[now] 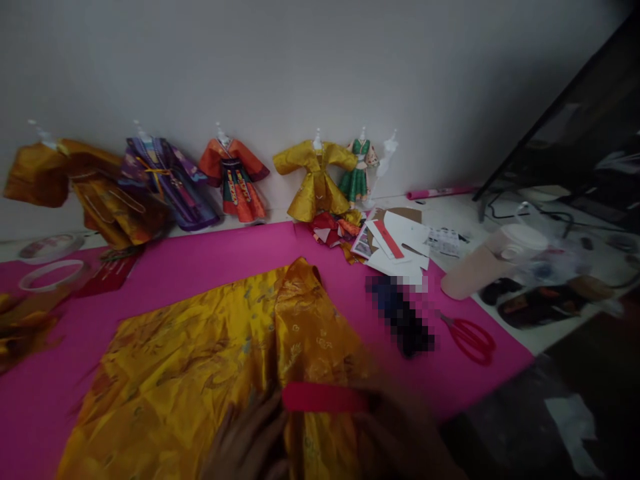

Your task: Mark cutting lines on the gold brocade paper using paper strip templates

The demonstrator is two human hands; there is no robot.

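Both blurred hands, left (245, 437) and right (400, 433), meet a flat red strip (324, 397) over gold brocade fabric (200, 373) on the pink-covered desk (210, 260); whether either grip is closed cannot be told. No writing is legible.

A red strip (324, 397), held level between blurred hands, hovers over golden brocade cloth (210, 373) spread flat on pink felt.
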